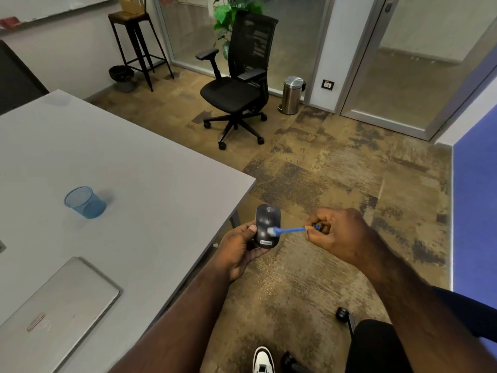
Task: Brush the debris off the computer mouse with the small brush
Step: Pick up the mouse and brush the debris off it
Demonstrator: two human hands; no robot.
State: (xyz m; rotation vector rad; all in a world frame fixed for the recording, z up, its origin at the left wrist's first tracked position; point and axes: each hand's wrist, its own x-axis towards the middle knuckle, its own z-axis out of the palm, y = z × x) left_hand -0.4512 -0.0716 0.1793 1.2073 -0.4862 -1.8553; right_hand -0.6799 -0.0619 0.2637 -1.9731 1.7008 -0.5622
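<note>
A dark grey computer mouse (266, 220) is held in the air just off the table's right corner, top side facing me, label at its near end. My left hand (238, 253) cups it from below and the left, thumb on its side. A small blue brush (289, 230) lies across from the right, its pale bristle tip touching the mouse's lower right part. My right hand (336, 234) pinches the brush's handle end between fingers and thumb.
The grey table (134, 168) fills the left, carrying a blue mesh cup (85, 202) and a closed silver laptop (53, 310). A black office chair (238, 84) and a steel bin (291, 95) stand on the carpet beyond. A chair base and my shoe sit below my arms.
</note>
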